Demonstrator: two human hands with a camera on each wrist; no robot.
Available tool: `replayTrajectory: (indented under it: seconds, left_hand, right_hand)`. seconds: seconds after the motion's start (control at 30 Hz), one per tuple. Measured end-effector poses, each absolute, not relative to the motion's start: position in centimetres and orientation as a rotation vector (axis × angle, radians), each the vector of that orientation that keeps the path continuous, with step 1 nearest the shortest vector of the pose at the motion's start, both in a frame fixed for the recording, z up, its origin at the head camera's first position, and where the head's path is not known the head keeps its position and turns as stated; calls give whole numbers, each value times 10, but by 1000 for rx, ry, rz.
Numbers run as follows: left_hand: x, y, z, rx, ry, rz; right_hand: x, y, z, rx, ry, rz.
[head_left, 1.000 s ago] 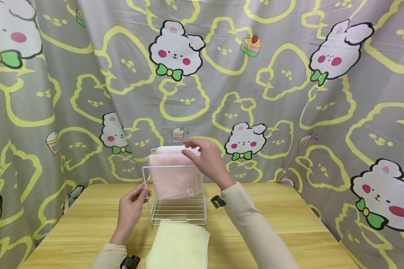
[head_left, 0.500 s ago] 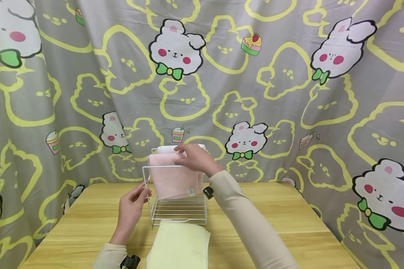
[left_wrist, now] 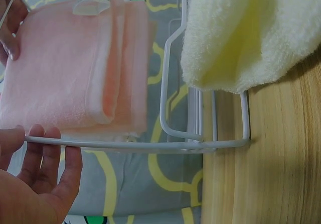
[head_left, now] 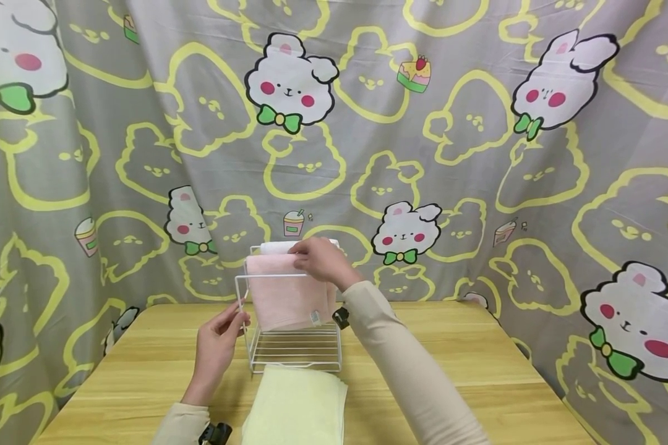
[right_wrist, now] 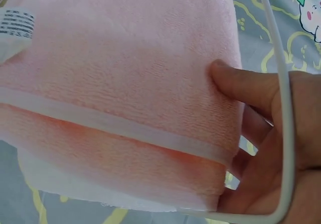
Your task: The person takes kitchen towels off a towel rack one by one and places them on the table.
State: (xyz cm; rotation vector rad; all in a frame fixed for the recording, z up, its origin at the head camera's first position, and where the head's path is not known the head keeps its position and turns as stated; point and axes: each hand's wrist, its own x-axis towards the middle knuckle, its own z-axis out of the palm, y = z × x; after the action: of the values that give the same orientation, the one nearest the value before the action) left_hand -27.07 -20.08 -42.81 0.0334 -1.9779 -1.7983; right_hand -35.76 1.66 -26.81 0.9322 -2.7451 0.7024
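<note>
A folded pink towel (head_left: 286, 303) with a white label hangs over a bar of the white wire rack (left_wrist: 125, 145). Behind it hangs a white towel (head_left: 275, 247), mostly hidden. My right hand (head_left: 325, 262) pinches the pink towel's top edge; the right wrist view shows the thumb on its front face and the fingers behind. At the rack's left side, my left hand (head_left: 217, 346) holds the upright wire between thumb and fingers. A folded yellow towel (head_left: 295, 408) lies on the table just in front of the rack.
The wooden table (head_left: 451, 364) runs back to a grey curtain (head_left: 367, 179) printed with rabbits, which surrounds it on three sides. A front wire of the rack passes between the right wrist camera and the right hand. Black wrist devices (head_left: 341, 317) sit at both cuffs.
My right hand has come down and left from above the towels, and its fingers have closed on the pink towel's top edge. The left hand keeps its place on the rack.
</note>
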Motion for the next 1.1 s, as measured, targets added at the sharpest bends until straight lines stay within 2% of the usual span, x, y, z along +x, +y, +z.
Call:
replayTrajectory:
  seconds: [0.43,1.1]
  left_hand:
    - [-269,-201,-429,33,-1979,-1803]
    - [-269,-201,-429,21,-1959,-1807]
  right_hand:
    - [-356,17,-274,858,-2540,832]
    - [-325,41,-241,839,-2275,944]
